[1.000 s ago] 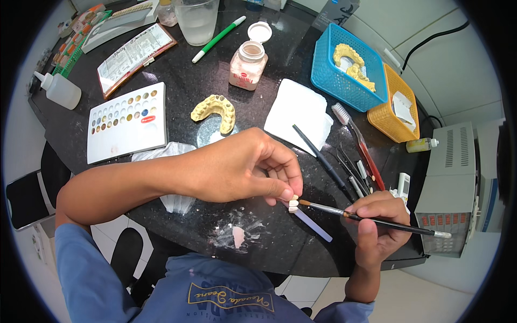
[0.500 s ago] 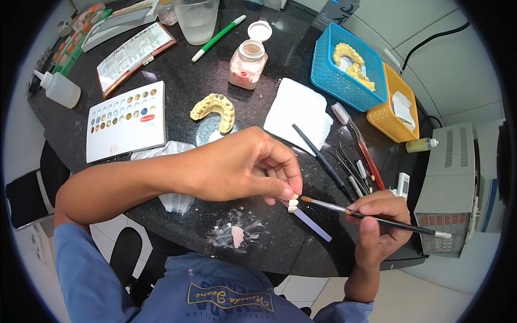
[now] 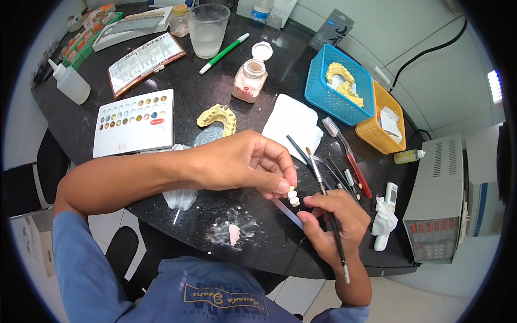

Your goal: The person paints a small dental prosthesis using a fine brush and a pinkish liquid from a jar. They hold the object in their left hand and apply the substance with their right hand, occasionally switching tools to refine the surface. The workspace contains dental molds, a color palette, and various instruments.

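Observation:
Pinched between thumb and fingers, a short row of cream-white tooth crowns (image 3: 293, 197) juts from my left hand (image 3: 253, 164). My right hand (image 3: 339, 218) holds a thin paintbrush (image 3: 317, 171) with a dark handle, its bristles pointing up and away from the crowns. The right thumb and forefinger are close to the crowns, with a small gap between them. Below the crowns lies a lilac strip (image 3: 288, 213), partly covered by my right hand. A yellowish dental arch model (image 3: 225, 116) rests beyond my left hand.
Pink powder residue (image 3: 233, 235) lies near the front edge. Around the work area are a white palette (image 3: 129, 141), an uncapped powder jar (image 3: 250, 83), folded white tissue (image 3: 283, 121), a red-handled toothbrush (image 3: 350, 156), a blue basket (image 3: 315, 89) and a cup of liquid (image 3: 207, 37).
My right hand has moved left, its fingers closer to the crowns. The brush has swung from pointing at the crowns to pointing up. My left hand keeps its pinch; the whole view has shifted slightly.

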Available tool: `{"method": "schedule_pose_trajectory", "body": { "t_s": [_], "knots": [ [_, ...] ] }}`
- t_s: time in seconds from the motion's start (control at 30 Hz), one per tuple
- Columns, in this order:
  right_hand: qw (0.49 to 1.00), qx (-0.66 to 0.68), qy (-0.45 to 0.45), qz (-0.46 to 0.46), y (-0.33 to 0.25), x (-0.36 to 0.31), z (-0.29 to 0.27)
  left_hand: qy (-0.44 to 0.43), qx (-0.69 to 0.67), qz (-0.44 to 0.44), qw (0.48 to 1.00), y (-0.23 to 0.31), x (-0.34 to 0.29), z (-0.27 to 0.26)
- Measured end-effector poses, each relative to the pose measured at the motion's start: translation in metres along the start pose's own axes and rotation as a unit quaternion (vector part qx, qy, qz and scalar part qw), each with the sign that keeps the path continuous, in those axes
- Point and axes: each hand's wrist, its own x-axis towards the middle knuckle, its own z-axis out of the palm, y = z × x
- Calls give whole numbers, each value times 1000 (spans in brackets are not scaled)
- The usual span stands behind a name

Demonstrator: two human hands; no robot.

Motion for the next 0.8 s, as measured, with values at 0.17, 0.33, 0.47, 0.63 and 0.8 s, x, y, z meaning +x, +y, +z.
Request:
{"method": "schedule_pose_trajectory", "body": {
  "t_s": [0.17,0.33,0.47,0.63,0.8],
  "knots": [
    [1000,-1,18,-3,0,-3,7,-4,3,-4,1000,1,0,3],
    [999,25,27,28,-2,-2,7,-5,-2,14,1000,-2,-1,2],
    [997,45,43,48,0,-2,8,-2,2,10,1000,0,-2,5],
    [996,57,51,45,3,-2,10,16,22,-6,1000,4,-4,9],
    [996,65,53,35,4,-2,9,18,23,-3,1000,5,-4,10]
  ]
}}
